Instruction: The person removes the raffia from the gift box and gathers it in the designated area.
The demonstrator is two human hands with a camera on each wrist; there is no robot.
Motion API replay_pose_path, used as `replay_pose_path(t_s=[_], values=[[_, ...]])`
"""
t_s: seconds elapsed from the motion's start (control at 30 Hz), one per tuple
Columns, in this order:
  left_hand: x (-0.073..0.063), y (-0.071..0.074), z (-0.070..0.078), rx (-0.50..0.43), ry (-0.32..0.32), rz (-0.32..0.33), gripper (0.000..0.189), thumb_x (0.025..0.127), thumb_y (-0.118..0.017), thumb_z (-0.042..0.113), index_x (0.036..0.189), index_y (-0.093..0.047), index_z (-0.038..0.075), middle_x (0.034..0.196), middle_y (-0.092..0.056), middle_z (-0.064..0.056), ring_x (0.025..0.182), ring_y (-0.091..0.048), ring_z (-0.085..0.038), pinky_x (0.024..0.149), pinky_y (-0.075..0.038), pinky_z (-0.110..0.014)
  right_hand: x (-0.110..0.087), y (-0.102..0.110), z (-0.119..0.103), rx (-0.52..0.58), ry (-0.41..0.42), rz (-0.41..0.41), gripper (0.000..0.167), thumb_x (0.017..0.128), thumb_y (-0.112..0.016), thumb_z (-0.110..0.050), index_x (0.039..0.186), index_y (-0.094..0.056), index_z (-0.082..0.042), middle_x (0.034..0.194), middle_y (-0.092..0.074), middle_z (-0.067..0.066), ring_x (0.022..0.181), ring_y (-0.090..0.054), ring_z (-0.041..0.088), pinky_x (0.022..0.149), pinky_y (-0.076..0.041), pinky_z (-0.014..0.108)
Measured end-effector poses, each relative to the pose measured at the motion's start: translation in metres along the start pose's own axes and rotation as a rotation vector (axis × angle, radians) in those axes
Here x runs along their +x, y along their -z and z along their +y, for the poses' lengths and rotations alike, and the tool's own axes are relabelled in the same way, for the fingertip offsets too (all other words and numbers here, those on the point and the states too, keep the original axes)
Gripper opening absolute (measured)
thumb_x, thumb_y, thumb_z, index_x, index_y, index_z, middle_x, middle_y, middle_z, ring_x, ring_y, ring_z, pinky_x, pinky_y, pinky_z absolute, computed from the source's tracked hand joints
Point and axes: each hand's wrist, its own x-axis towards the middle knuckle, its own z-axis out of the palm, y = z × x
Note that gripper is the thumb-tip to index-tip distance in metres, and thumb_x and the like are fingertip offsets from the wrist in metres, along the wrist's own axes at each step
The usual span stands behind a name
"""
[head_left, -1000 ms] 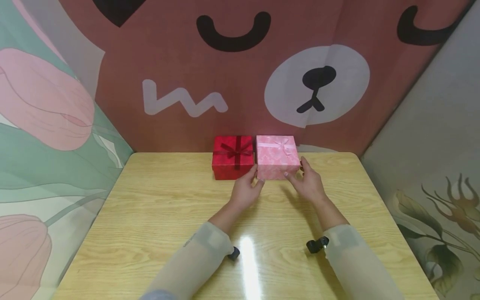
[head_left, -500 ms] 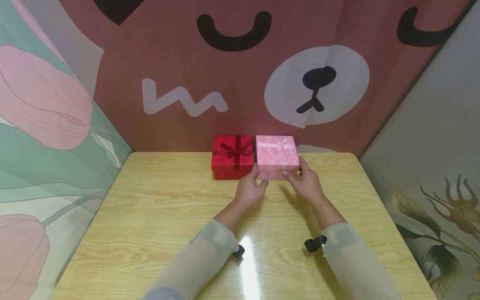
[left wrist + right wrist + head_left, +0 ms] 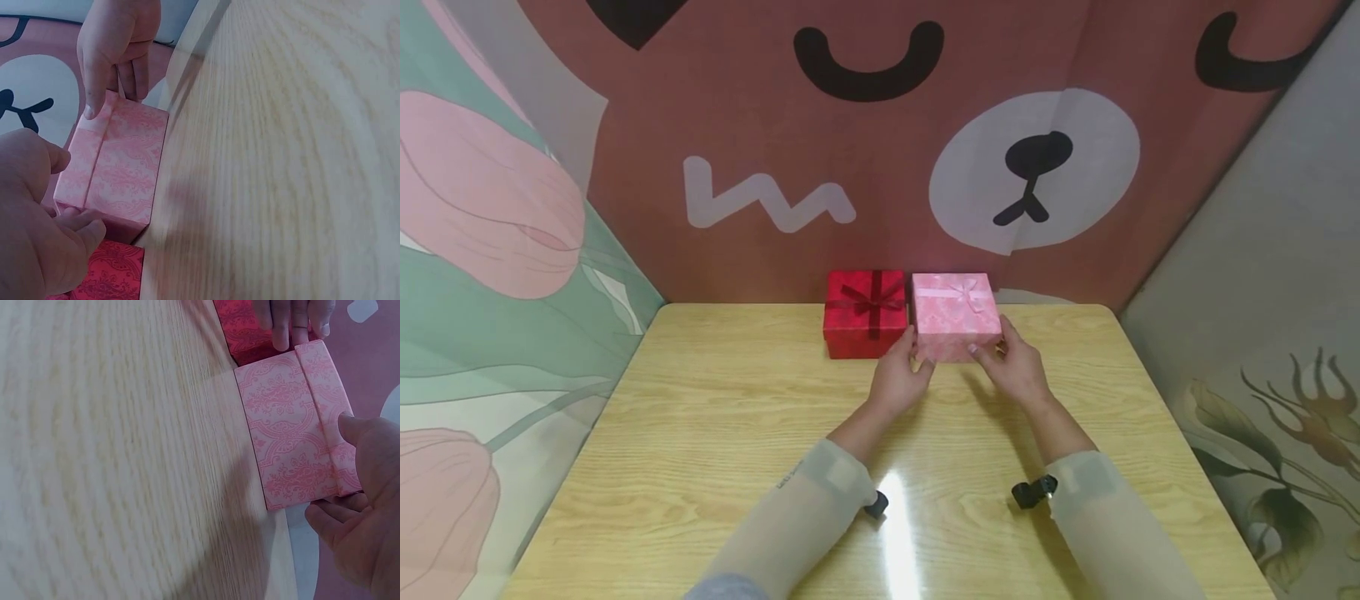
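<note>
A pink gift box (image 3: 957, 310) with a pale ribbon bow stands at the back of the table, just right of a red gift box (image 3: 865, 312) with a dark red bow. My left hand (image 3: 898, 375) holds the pink box's left front corner, its fingers reaching between the two boxes. At the opposite corner, my right hand (image 3: 1017, 367) grips the pink box, thumb on the front of the lid and fingers along the right side. Both lids are on. In the right wrist view the pink box's patterned front (image 3: 287, 428) shows; part of its left side is hidden.
The wood-grain table (image 3: 722, 400) meets a reddish-brown wall (image 3: 760, 267) with a bear face right behind the boxes. Printed side panels flank it, flowered on the left and grey (image 3: 1240, 317) on the right.
My left hand has shifted slightly right, its fingers closer against the pink box. The pink box has come a little toward me. The red box stays put.
</note>
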Motion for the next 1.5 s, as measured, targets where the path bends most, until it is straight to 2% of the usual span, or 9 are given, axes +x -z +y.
replay_pose_path(t_s=[0.13,0.3,0.57,0.77,1.0,1.17,1.3,1.5], values=[[0.0,-0.002,-0.002,0.004,-0.019,0.022,0.066,0.097,-0.068,0.02,0.154,-0.045,-0.003,0.135,-0.06,-0.016,0.115,-0.065,-0.029,0.101,-0.054,-0.044,-0.003,0.001,0.001,0.008,-0.004,-0.001,0.088,0.096,-0.071,-0.052,0.165,-0.029,-0.016,0.145,-0.057,0.025,0.13,-0.058,0.045,0.104,-0.052,0.054],[0.001,-0.004,-0.006,0.001,-0.042,0.049,0.061,0.097,-0.069,0.018,0.15,-0.05,-0.004,0.132,-0.06,-0.017,0.114,-0.064,-0.03,0.102,-0.053,-0.043,-0.009,0.002,0.003,0.009,0.007,0.006,0.085,0.096,-0.071,-0.051,0.163,-0.033,-0.015,0.142,-0.059,0.025,0.127,-0.06,0.044,0.101,-0.054,0.054],[0.002,-0.004,-0.013,-0.008,-0.073,0.087,0.062,0.092,-0.074,0.015,0.147,-0.053,-0.004,0.114,-0.062,-0.012,0.087,-0.058,-0.023,0.08,-0.054,-0.036,-0.021,0.002,0.0,0.02,0.02,0.033,0.076,0.096,-0.074,-0.044,0.158,-0.043,-0.014,0.142,-0.06,0.024,0.123,-0.064,0.043,0.095,-0.058,0.052],[0.0,-0.003,-0.016,-0.05,-0.097,0.126,0.057,0.091,-0.075,0.013,0.143,-0.058,-0.004,0.106,-0.064,-0.012,0.086,-0.061,-0.023,0.078,-0.055,-0.033,-0.028,0.0,-0.001,0.014,0.045,0.062,0.073,0.095,-0.076,-0.041,0.155,-0.047,-0.011,0.14,-0.061,0.024,0.119,-0.066,0.043,0.093,-0.059,0.051],[-0.004,-0.004,-0.017,-0.135,-0.1,0.145,0.049,0.093,-0.077,0.011,0.139,-0.063,-0.003,0.102,-0.065,-0.014,0.091,-0.068,-0.033,0.081,-0.06,-0.037,-0.035,-0.001,-0.001,0.04,0.048,0.094,0.074,0.094,-0.08,-0.035,0.154,-0.048,-0.006,0.134,-0.064,0.025,0.116,-0.068,0.041,0.092,-0.06,0.05],[-0.009,-0.003,-0.018,-0.172,-0.065,0.14,0.044,0.092,-0.078,0.008,0.134,-0.067,0.001,0.102,-0.067,-0.01,0.092,-0.07,-0.023,0.082,-0.061,-0.027,-0.041,-0.001,0.0,0.034,0.048,0.123,0.07,0.094,-0.08,-0.03,0.151,-0.05,-0.003,0.13,-0.067,0.025,0.113,-0.07,0.04,0.091,-0.06,0.05],[-0.014,-0.003,-0.02,-0.2,-0.033,0.121,0.042,0.091,-0.08,0.007,0.132,-0.07,0.004,0.101,-0.067,-0.007,0.092,-0.069,-0.018,0.081,-0.06,-0.021,-0.046,-0.001,0.002,0.029,0.056,0.148,0.064,0.094,-0.08,-0.027,0.149,-0.055,-0.005,0.125,-0.07,0.022,0.108,-0.072,0.036,0.088,-0.061,0.048],[-0.021,-0.001,-0.022,-0.198,-0.058,0.115,0.043,0.09,-0.081,0.008,0.132,-0.07,0.006,0.097,-0.067,-0.006,0.089,-0.068,-0.017,0.079,-0.06,-0.023,-0.053,-0.001,0.001,0.023,0.054,0.154,0.061,0.094,-0.08,-0.025,0.147,-0.057,-0.007,0.123,-0.071,0.021,0.106,-0.073,0.034,0.086,-0.061,0.046]])
